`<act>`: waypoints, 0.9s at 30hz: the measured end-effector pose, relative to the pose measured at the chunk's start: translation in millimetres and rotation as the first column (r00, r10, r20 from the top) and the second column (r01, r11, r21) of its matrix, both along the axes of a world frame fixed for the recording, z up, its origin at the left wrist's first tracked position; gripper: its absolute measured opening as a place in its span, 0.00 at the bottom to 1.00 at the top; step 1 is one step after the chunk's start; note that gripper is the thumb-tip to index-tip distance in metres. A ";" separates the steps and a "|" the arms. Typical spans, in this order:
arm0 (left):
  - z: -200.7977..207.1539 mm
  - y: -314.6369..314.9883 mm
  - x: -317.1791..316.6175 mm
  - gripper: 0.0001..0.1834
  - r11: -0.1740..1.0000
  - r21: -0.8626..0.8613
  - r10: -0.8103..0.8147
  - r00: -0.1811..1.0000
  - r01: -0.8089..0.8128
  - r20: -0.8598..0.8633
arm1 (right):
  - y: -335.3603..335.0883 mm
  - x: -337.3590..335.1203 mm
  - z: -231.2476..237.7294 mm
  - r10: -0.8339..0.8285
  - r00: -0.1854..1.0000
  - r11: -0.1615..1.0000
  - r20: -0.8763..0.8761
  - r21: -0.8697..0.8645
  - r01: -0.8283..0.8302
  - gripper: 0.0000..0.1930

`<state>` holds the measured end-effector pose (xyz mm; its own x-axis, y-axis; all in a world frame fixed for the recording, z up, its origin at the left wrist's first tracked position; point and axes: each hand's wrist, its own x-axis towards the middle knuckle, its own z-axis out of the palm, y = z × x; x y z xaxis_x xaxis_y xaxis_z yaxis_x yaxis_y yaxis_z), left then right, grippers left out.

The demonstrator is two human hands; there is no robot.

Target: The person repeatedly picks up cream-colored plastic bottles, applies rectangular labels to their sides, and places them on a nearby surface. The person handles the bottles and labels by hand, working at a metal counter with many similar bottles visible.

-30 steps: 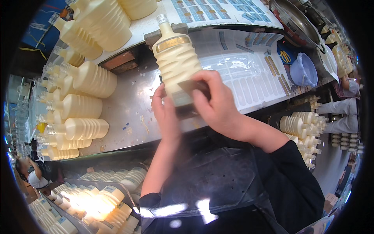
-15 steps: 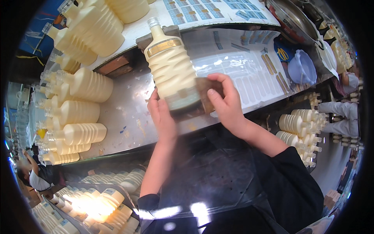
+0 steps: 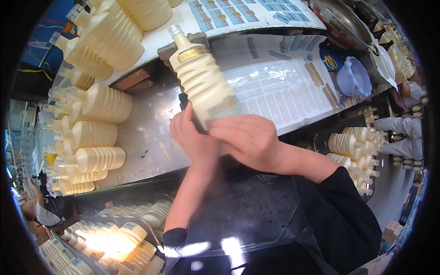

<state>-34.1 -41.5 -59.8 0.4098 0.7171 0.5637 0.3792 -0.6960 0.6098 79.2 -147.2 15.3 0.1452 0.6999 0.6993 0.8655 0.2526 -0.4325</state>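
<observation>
A cream-coloured ribbed bottle (image 3: 201, 73) with a clear glass neck lies tilted in front of me, its neck pointing away. A gold label (image 3: 193, 54) sits on its shoulder, and a pale blue label (image 3: 227, 107) shows near its base. My left hand (image 3: 190, 135) grips the bottle's lower left side, close to a small black piece (image 3: 183, 101). Across the base, over part of the blue label, lies my right hand (image 3: 247, 137); its fingers are close together and smeared by motion. The bottle's bottom end is hidden behind both hands.
Several cream bottles (image 3: 98, 133) lie in a stack at the left, with more on the white upper shelf (image 3: 181, 18). Blue label sheets (image 3: 224, 13) lie at the back. A sheet of label strips (image 3: 284, 101) covers the bench's right side, near a lilac bucket (image 3: 354, 80).
My right hand has swung left from the bottle's lower right side across its base. A brown block beside that hand no longer shows. The left hand has shifted slightly down.
</observation>
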 end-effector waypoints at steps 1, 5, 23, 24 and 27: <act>-5.7 0.6 0.7 0.44 1.000 0.008 0.019 1.000 -0.019 0.002 | 0.2 -3.3 6.6 0.034 0.999 0.999 -0.017 -0.031 -0.035 0.15; 6.8 -3.5 6.7 0.43 1.000 0.008 -0.007 0.999 0.007 0.046 | -2.1 17.7 4.8 -0.174 0.979 0.984 0.108 0.047 0.169 0.19; 6.8 -2.9 5.1 0.49 1.000 0.003 -0.023 0.999 0.023 0.037 | -0.9 22.8 18.5 -0.266 0.951 0.952 -0.156 -0.197 0.234 0.14; 6.4 -3.1 5.7 0.50 1.000 0.008 -0.023 0.999 0.023 0.046 | -0.7 28.5 16.2 -0.316 0.931 0.939 -0.182 -0.201 0.279 0.14; 5.3 -2.8 7.3 0.51 1.000 0.021 -0.013 0.999 0.012 0.046 | -4.9 13.7 18.0 -0.173 0.953 0.967 -0.247 -0.225 0.117 0.15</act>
